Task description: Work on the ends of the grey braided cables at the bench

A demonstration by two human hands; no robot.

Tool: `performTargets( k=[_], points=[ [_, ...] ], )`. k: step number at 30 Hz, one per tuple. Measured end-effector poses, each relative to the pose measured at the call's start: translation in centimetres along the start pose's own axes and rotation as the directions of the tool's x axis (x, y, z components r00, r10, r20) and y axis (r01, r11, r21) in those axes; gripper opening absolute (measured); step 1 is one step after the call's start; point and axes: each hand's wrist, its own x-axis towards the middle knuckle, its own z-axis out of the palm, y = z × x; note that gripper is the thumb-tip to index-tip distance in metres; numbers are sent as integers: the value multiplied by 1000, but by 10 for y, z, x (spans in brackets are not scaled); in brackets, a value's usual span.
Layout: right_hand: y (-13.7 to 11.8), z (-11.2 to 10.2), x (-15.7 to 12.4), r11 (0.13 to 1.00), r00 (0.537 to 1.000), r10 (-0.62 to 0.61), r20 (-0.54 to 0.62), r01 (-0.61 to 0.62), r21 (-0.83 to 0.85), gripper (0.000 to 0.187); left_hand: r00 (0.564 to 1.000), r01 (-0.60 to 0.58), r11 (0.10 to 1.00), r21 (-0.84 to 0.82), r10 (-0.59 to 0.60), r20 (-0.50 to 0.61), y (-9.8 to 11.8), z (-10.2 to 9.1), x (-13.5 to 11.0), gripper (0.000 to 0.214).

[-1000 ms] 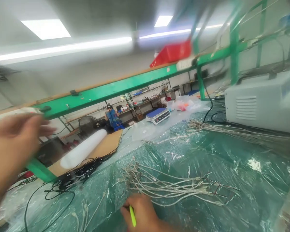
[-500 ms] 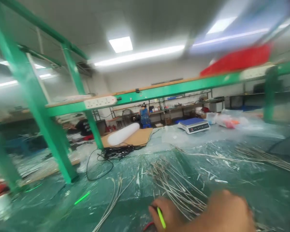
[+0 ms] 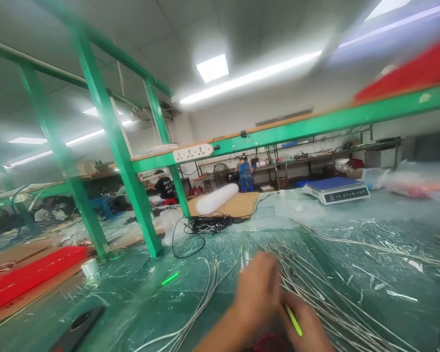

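Green bench (image 3: pixel 132 310): hands (image 3: pixel 258 283), cables (image 3: pixel 326 298), blurry-lettered scale (image 3: pixel 335 185)

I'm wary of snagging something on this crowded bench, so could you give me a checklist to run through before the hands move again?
1. Yellow-green piece held in the right hand: ok.
2. Left hand gripping something: cannot tell, its fingers are blurred.
3. Larger cable bundle near the hands: ok, it lies just to their right.
4. Smaller cable bunch separate from the larger one: ok, it lies to the left, with the hands between.
5. Black cord pile away from the hands: ok, it lies farther back.
6. Bench surface free of scraps: not ok, white scraps lie on the right.
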Motion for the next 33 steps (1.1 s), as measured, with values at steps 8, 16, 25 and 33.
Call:
performTargets(
  k=[8, 16, 25, 33],
  points=[
    [7, -1, -2, 1000, 966, -30, 255, 31, -2, 44, 893, 330, 794, 511, -438, 103, -170, -76, -79, 28],
    [2, -10, 2, 1000, 976, 11, 216, -14, 11, 43, 888, 336, 773, 538, -451, 93, -197, -87, -88, 29],
    [5, -9, 1, 1000, 978, -3, 210, 4, -3, 43, 875, 474, 765, 436, -463, -139, -211, -161, -44, 30],
    [0, -15, 4, 1000, 962, -2, 274, 9, -22, 39, 666, 592, 699, 402, -143, -732, -182, -235, -13, 32]
  ],
)
